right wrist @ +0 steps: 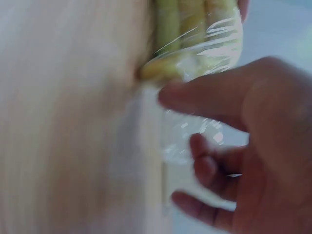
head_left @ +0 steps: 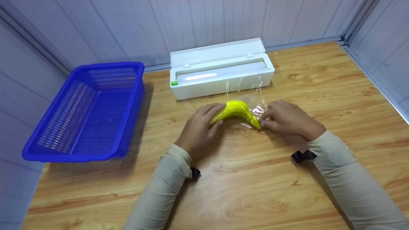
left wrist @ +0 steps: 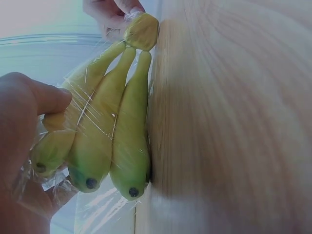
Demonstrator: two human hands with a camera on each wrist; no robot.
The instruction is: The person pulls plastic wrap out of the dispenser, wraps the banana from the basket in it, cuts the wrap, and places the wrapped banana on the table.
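A bunch of yellow bananas (head_left: 237, 108), several fruits joined at one stem, lies on the table with clear cling film around it. In the left wrist view the film lies creased over the bananas (left wrist: 92, 131), whose tips are greenish. My left hand (head_left: 200, 125) grips the bunch at its tip end, thumb on the near side. At the stem end, my right hand (head_left: 286, 118) pinches the cling film (head_left: 257, 109) beside the stem. The right wrist view is blurred; the thumb (right wrist: 204, 95) shows near the stem there, and the index fingertip is hard to see.
Behind the bananas stands a white cling film box (head_left: 223, 76), its lid raised and a roll inside. A green piece (head_left: 174, 83) sits at its left end. A blue plastic basket (head_left: 123, 156) stands on the left. Panel walls (head_left: 220, 25) border the wooden table (head_left: 243, 191).
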